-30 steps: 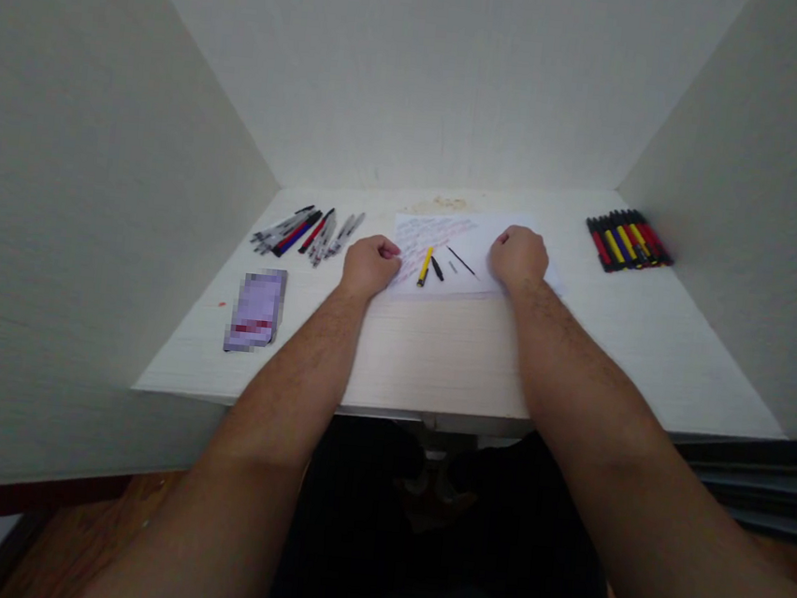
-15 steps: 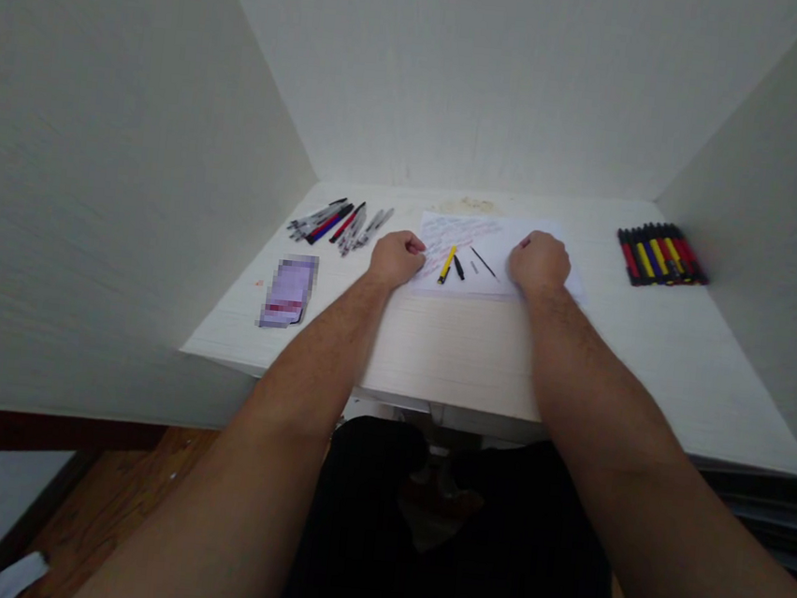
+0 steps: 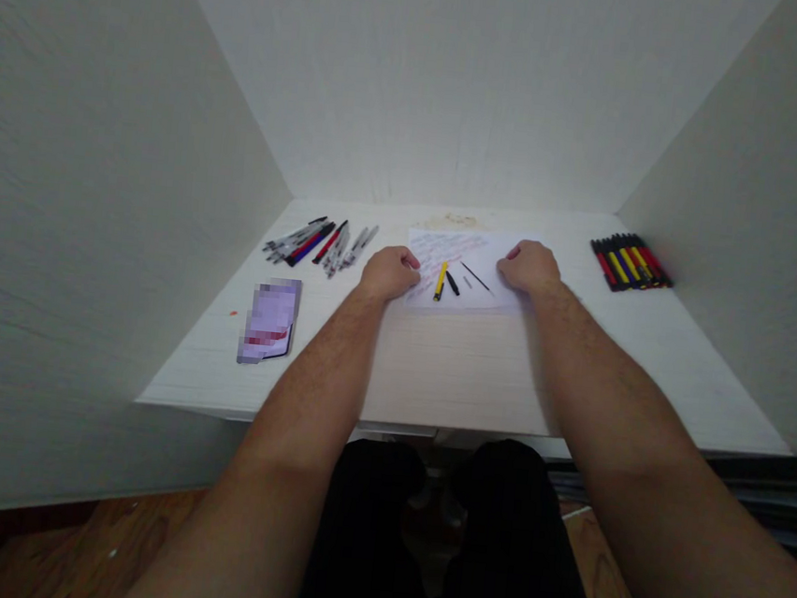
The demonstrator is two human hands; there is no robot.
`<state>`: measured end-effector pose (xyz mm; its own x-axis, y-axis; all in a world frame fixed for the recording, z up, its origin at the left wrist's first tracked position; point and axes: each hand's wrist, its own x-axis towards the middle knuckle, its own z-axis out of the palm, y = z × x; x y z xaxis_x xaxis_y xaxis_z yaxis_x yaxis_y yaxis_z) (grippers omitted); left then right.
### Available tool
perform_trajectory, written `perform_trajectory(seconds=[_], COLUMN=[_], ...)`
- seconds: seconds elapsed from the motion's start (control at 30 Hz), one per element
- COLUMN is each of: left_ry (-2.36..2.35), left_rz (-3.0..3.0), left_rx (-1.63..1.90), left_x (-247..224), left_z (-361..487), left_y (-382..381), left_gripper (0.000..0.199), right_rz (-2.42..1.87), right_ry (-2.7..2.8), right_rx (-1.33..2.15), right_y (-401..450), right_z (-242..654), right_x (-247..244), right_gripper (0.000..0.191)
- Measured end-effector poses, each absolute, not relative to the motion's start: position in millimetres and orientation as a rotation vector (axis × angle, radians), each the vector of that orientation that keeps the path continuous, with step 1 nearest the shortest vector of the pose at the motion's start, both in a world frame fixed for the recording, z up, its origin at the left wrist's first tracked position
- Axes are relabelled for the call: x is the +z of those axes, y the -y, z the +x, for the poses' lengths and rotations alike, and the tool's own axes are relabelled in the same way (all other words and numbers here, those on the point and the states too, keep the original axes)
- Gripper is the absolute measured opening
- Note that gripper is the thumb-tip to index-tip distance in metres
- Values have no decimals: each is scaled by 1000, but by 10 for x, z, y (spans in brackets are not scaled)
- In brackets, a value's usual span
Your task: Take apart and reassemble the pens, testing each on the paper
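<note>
A sheet of paper (image 3: pixel 504 300) with rows of coloured pen strokes lies on the desk between my hands. On it rest the parts of a pen: a yellow barrel (image 3: pixel 440 282), a black tapered piece (image 3: pixel 452 283), a small spring (image 3: pixel 468 282) and a thin dark refill (image 3: pixel 476 277). My left hand (image 3: pixel 391 272) rests by the paper's left edge, its fingers loosely curled with nothing seen in them. On the right part of the sheet lies my right hand (image 3: pixel 529 266), fingers folded under and thumb against them, near the refill; no object shows in it.
To the left lie loose clear, red and blue pen parts (image 3: pixel 319 242). Nearer me on that side is a phone (image 3: pixel 271 320), partly blurred out. A row of assembled red and yellow pens with black ends (image 3: pixel 631 262) lies at the right. White panels (image 3: pixel 461 89) enclose the desk.
The view has tilted, so the desk appears lower and further left. My right hand has come slightly closer to the refill, its thumb showing more. The pen parts keep their places on the paper.
</note>
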<state>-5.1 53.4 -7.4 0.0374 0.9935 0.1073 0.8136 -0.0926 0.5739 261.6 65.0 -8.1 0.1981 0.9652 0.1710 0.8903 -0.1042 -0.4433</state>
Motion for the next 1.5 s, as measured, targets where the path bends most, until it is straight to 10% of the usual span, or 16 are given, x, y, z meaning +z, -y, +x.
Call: perform_trajectory(seconds=[1.5], left_ry=[-1823], left_rz=[1962], left_rx=[852], left_x=[-27], left_z=[-15], left_y=[-340], left_gripper=[16], right_rz=[-1935], right_ry=[1736], right_rx=[174], right_y=[-517], right_z=[2555], right_x=[3], right_gripper=[15])
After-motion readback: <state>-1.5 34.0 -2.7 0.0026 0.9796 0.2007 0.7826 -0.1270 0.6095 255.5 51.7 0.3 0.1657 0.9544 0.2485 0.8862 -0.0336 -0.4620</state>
